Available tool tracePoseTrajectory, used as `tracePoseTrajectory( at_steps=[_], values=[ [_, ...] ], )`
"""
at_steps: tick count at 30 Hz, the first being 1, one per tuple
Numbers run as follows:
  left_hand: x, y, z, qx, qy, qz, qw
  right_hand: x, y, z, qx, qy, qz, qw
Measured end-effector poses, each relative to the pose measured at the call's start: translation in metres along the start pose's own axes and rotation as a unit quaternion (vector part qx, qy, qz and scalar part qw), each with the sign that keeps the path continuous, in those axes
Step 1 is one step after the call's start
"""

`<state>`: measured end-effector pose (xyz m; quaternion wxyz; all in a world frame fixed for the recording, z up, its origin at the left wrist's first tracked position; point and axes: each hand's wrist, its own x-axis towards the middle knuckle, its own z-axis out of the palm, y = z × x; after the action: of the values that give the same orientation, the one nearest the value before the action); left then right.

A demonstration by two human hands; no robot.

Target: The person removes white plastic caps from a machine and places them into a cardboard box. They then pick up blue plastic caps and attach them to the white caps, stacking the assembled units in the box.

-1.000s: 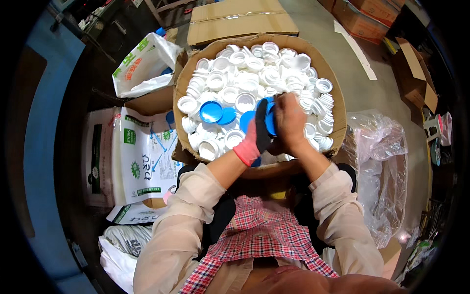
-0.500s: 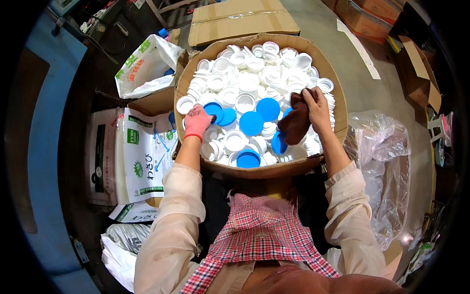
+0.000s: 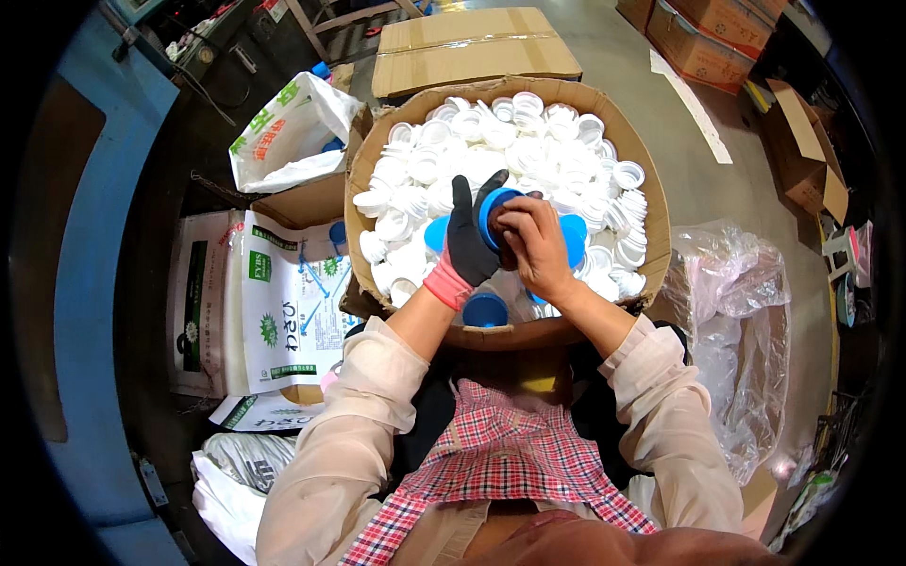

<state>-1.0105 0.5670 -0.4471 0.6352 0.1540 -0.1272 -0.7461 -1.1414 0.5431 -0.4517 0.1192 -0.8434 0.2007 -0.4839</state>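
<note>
While both hands meet over the middle of the box (image 3: pixel 363 189), the scene runs from carton to cap. Box: open cardboard, heaped with white caps (image 3: pixel 528 132) from far edge to near edge; several loose blue lids (image 3: pixel 485 309) lie among them toward the near edge. Clear bag (image 3: pixel 731 330): stands just beside the box's right edge. Printed sacks (image 3: pixel 283 302): lie off its left edge. Left hand (image 3: pixel 467 247): dark glove with a pink cuff, fingers curled closed about a blue lid (image 3: pixel 493 209) held above the heap. Right hand (image 3: pixel 530 247): bare, fingers bent tight against the same lid from the right; what lies under its palm is hidden. Risk, as judged: two hands pressing on one lid could let it twist free and drop among the caps, where it would need finding again; a sleeve brushing the heap could push caps over the near edge.
</note>
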Motion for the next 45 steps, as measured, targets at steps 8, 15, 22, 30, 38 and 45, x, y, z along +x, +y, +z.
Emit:
tracePoseTrajectory(
  at_steps=[8,15,22,30,38,45],
  values=[
    [-0.010,-0.051,-0.026,0.681,0.052,0.345,0.644,0.005,0.010,0.003,-0.102,-0.007,0.105,0.989],
    [0.002,0.019,-0.048,0.677,0.174,0.256,0.668,0.005,0.056,-0.011,-0.158,-0.034,0.289,0.944],
    [-0.004,0.047,-0.069,0.929,0.144,-0.099,0.326,-0.009,0.083,-0.016,0.176,0.014,0.498,0.849],
    [0.004,0.044,-0.098,0.948,0.140,-0.086,0.274,-0.023,0.084,-0.042,0.440,-0.111,0.484,0.748],
    [0.018,0.012,-0.105,0.477,0.076,0.170,0.859,0.001,0.013,-0.014,0.120,-0.030,0.154,0.980],
    [-0.009,-0.022,-0.017,0.729,0.007,0.145,0.669,0.005,0.019,-0.010,-0.166,-0.053,0.138,0.975]
  ],
)
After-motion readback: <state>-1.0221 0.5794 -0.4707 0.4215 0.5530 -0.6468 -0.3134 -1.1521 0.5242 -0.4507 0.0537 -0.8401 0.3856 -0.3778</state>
